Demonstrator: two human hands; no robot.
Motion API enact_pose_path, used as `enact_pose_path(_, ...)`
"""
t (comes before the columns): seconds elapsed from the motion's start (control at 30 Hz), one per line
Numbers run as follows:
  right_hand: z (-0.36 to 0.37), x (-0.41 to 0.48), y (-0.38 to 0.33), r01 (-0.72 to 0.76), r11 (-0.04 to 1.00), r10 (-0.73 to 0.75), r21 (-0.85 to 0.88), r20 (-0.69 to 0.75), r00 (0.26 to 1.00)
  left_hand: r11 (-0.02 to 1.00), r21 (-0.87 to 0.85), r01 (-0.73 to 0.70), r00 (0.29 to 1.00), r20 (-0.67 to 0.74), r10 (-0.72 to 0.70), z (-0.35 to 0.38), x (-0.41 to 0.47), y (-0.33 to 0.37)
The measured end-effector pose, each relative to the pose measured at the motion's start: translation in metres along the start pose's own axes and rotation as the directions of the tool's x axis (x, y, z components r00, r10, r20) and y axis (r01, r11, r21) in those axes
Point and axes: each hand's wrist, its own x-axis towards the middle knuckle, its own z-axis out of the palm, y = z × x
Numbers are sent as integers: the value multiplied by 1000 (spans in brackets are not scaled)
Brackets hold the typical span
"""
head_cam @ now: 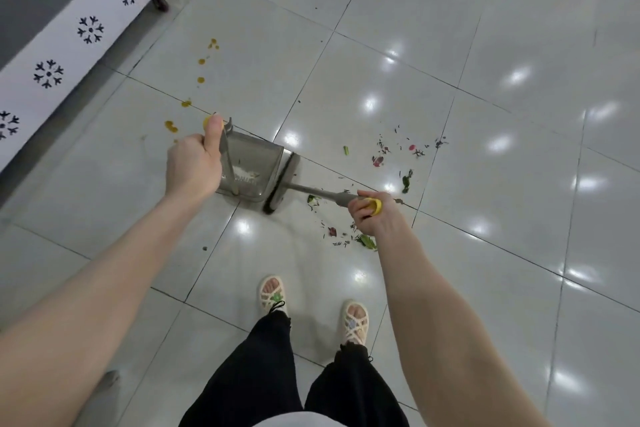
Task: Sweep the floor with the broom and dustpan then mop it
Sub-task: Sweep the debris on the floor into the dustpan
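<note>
My left hand [194,163] grips the yellow-tipped handle of a grey dustpan [252,166] that rests on the tiled floor with pale crumbs inside. My right hand [369,211] is closed around the yellow end of the broom handle [311,190]. The dark broom head [281,184] lies pressed against the dustpan's open mouth. Green leaf bits, dark flecks and red scraps [391,152] are scattered to the right of the broom, with more debris [349,236] near my right hand.
Orange drops [201,80] trail across the tiles left of the dustpan. A white cabinet [69,42] with snowflake cut-outs and a small wheel stands at the upper left. My sandalled feet [311,308] are just behind the broom. Glossy grey tiles stretch to the right.
</note>
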Motion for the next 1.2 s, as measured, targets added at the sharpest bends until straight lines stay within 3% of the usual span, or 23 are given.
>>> enact_pose_path(0.17, -40, -14, -36, -3, 991, -4, -131, -56, 998, 1000, -25, 10, 1000, -8, -10, 29, -38, 18)
enact_pose_path(0.4, -134, -45, -125, 31, 990, -50, -139, -135, 990, 996, -22, 85, 995, -53, -86, 100, -101, 51)
enact_pose_path(0.77, -194, -86, -211, 9, 959, -19, -284, -32, 999, 980, -50, 192, 977, -85, -196, 157, -168, 96)
enact_pose_path(0.97, -211, -106, -211, -14, 953, 11, -303, -11, 1000, 985, -74, 158, 979, -119, -166, 152, -192, 105)
enact_pose_path(1.2, -211, -97, -151, -45, 953, 56, -299, 25, 998, 993, -37, 116, 981, -153, -120, 121, -225, 88)
